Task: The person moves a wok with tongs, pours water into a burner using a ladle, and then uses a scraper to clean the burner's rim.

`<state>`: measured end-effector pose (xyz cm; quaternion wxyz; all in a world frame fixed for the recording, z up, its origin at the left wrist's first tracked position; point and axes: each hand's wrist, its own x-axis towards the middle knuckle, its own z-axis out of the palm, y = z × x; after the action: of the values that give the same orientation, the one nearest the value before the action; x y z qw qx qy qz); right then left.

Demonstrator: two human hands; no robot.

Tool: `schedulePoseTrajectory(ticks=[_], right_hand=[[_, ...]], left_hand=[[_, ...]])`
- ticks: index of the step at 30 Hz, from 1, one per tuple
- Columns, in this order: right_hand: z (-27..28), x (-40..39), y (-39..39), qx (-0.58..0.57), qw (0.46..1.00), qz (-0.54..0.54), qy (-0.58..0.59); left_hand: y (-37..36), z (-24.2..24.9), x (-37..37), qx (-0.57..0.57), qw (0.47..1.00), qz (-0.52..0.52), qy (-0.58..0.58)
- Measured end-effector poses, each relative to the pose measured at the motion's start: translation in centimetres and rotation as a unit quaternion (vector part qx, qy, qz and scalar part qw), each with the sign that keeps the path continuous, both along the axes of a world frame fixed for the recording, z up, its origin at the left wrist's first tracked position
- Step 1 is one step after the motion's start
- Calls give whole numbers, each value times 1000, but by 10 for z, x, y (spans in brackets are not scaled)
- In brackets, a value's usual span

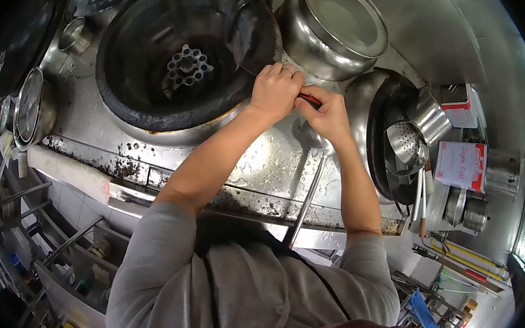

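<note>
1. Left hand (275, 90) and right hand (327, 114) meet, both pinching a small red-and-black object (310, 100) (too hidden to identify).
2. They hover over the wet steel counter (268, 157), just right of the blackened wok burner (184, 65).
3. Far right: a steel pot (332, 29); nearer, a perforated ladle (406, 143).

We pinch a small red-and-black object (310, 100) between our left hand (276, 91) and right hand (327, 112), over the wet stainless-steel stove top (274, 157) beside the blackened round wok burner (184, 65).

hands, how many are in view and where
2. The left hand and the right hand meet at the wok burner rim, pinching a small red thing between them. None seem hidden.
</note>
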<state>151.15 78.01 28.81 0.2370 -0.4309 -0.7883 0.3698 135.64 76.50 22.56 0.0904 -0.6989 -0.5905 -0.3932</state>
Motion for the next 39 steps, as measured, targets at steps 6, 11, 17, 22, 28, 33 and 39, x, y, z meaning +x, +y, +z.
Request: schedulePoseTrajectory(ticks=[6,11,17,22,28,33,39], right_hand=[[-28,-5,34,-65,996,3,65],[-18,-6,40,-89,995,16,46],[-6,0,55,-83,996,40,7],[-10,-13,84,-114,992,15,57],[0,-7,88,-93,994,57,-14],[-5,-6,105,-100,992,61,44],[-3,-6,110,-73,994,78,13]], left_hand=[[24,-1,-13,3,1000,-16,24],[29,-8,-10,5,1000,0,14],[28,2,-2,2,1000,2,3],[64,-1,-12,1,1000,10,26],[60,-2,-9,-7,999,30,13],[82,1,-13,-21,1000,16,8],[88,8,-17,-5,999,36,37]])
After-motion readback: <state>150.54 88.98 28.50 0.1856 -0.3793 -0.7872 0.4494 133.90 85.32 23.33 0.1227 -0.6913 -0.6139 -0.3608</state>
